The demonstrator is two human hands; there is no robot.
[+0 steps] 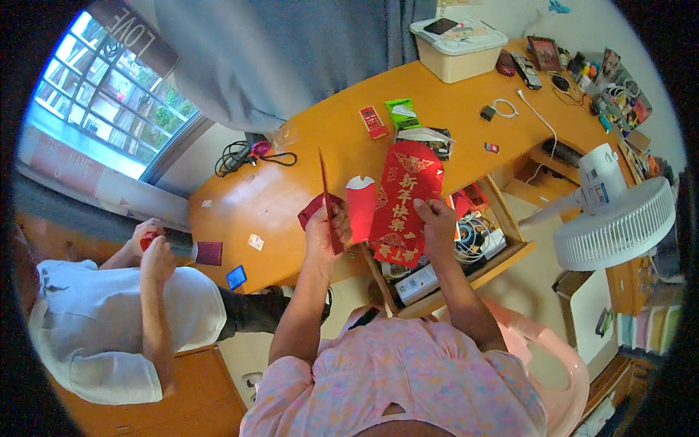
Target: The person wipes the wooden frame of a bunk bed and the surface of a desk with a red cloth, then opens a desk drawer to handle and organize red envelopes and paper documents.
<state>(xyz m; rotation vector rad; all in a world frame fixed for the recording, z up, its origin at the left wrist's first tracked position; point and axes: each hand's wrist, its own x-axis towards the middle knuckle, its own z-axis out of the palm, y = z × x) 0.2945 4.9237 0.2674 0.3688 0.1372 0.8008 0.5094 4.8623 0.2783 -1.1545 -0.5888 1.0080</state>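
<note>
My right hand (438, 224) grips a large red paper envelope (387, 205) by its right edge, thumb on the front. Gold characters and ornament are printed on that face. In my left hand (318, 235) is a thin red envelope (325, 196), seen almost edge-on and upright. A darker red folded piece (309, 213) shows behind the left fingers; whether it is held too, I cannot tell. Between my hands, a plain red envelope (360, 210) with a notched top lies at the edge of the wooden desk (327, 131).
An open drawer (521, 251) holding cables and boxes juts out below my right hand. A white fan (614, 224) stands at the right. On the left, another person (125, 322) holds a small red thing. A red phone (373, 122) and green packet (403, 113) lie farther back.
</note>
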